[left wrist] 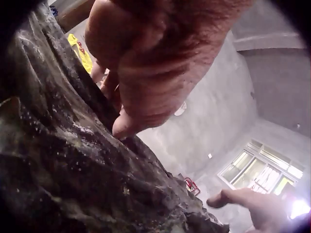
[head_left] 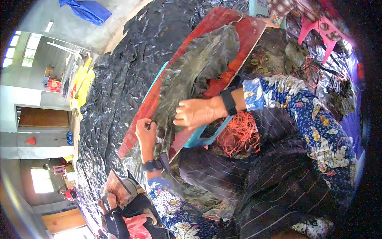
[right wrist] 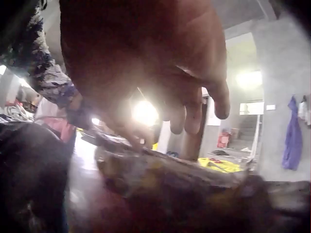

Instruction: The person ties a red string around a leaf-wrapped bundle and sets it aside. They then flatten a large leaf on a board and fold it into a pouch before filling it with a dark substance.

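A large, dark brown, wrinkled dried leaf (head_left: 195, 59) lies spread along a red board (head_left: 229, 20). At the leaf's lower end my left hand (head_left: 146, 137) pinches its edge between thumb and fingers. In the left wrist view, the left thumb (left wrist: 127, 124) presses on the dark leaf (left wrist: 73, 160), with other fingers behind its edge. My right hand (head_left: 201, 112) is over the leaf near that same end, palm down. Its fingers (right wrist: 193, 116) hang loosely extended above the blurred leaf (right wrist: 165, 174) in the right wrist view.
A blue stool (head_left: 199, 139) shows under the board, beside a tangle of red string (head_left: 238, 133). Black plastic sheeting (head_left: 107, 95) covers the floor. More dark leaves (head_left: 270, 51) lie at the right. Another person's hands (head_left: 111, 201) are at a board at lower left; a pink stool (head_left: 324, 30) stands at upper right.
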Demonstrator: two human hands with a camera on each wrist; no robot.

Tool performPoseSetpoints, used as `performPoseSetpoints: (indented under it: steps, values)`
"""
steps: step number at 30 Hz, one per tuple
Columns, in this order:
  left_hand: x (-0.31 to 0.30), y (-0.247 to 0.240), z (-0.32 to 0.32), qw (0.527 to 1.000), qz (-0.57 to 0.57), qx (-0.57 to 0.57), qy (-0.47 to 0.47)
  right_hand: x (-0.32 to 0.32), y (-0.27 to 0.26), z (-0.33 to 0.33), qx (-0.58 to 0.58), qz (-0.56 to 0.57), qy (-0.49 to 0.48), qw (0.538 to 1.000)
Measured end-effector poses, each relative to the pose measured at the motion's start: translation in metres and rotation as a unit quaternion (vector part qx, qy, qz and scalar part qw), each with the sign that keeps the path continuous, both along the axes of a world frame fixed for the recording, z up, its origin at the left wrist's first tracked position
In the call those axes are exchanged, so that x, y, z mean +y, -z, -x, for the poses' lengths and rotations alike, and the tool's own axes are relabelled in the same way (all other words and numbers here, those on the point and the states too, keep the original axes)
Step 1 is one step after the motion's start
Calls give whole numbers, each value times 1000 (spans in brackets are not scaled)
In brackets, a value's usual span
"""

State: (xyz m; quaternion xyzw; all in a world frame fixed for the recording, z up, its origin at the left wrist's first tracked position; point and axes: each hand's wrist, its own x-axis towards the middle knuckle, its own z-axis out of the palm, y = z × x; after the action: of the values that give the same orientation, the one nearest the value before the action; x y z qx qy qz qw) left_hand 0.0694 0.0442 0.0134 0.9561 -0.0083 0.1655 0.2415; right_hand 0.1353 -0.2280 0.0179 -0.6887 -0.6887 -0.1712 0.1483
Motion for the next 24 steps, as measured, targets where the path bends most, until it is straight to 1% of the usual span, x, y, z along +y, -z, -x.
performPoseSetpoints:
  steps: [1, 2, 3, 4, 6, 7, 9, 10, 12, 14, 16, 18, 19, 21, 22, 23, 24]
  values:
    - [0, -3, 0, 1000, -1, -2, 0, 3, -1, 6, 4, -2, -7, 1000]
    - [-1, -6, -1, 999, 29, 19, -10, 8, 6, 8, -23, -30, 9, 999]
    - [-3, -9, 0, 997, 61, 40, -19, 9, 13, 9, -24, -30, 9, 999]
    - [-8, -17, 1, 997, 62, 40, -19, 8, 12, 10, -4, -33, 9, 999]
    - [-14, -33, 4, 986, 90, 122, -66, 6, 5, 15, 14, -36, 8, 999]
    - [-12, -33, 2, 986, 91, 120, -66, 6, 2, 16, 9, -44, 11, 999]
    - [-5, -33, -1, 975, 149, 160, -38, 8, 10, 17, 2, -51, 15, 999]
    - [-3, -30, -3, 975, 150, 159, -37, 8, 10, 18, 0, -56, 15, 998]
    - [0, -22, -7, 957, 256, 135, -11, 6, 10, 19, -4, -61, 15, 998]
    - [4, -20, -7, 954, 274, 123, -17, 3, 8, 20, -25, -58, 7, 998]
    - [12, -15, -7, 949, 293, 112, -23, -2, 6, 19, -20, -51, -5, 998]
    - [19, -5, -10, 924, 377, 58, -19, -7, 5, 17, -16, -45, -18, 999]
    - [22, -2, -12, 924, 377, 57, -19, -8, 4, 17, -13, -44, -25, 999]
    - [28, 4, -15, 921, 388, 4, -45, -10, 3, 17, -10, -43, -30, 999]
    - [28, 3, -15, 921, 387, 4, -45, -11, 3, 16, -12, -40, -30, 999]
    - [27, 1, -16, 960, 264, 30, -91, -11, 2, 15, -14, -37, -30, 999]
    - [27, 0, -17, 980, 137, 55, -135, -11, 2, 15, -14, -38, -30, 999]
